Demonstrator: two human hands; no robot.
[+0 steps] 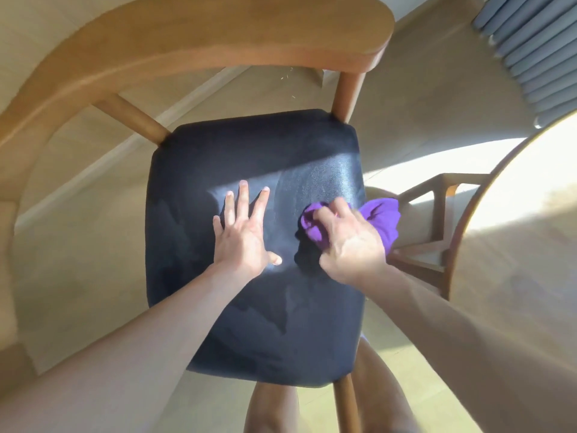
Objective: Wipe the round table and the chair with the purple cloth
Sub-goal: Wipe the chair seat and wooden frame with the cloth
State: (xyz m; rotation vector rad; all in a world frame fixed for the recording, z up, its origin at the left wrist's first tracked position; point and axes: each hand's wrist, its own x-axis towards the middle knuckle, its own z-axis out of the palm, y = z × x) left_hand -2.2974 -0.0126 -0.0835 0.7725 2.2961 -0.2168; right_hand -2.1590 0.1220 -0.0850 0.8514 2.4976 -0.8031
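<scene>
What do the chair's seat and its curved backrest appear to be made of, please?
The seat looks like dark leather or vinyl: a fine pebbled grain catches the sunlight with a dull sheen. The backrest looks like light, smooth-finished wood, with warm colour and faint grain; blur hides detail.

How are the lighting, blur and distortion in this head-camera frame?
Head view: hard sunlight blows out the round table and glares in a band across the dark seat; the right hand and purple cloth are slightly motion-blurred; the wide angle bows the wooden backrest.
</scene>
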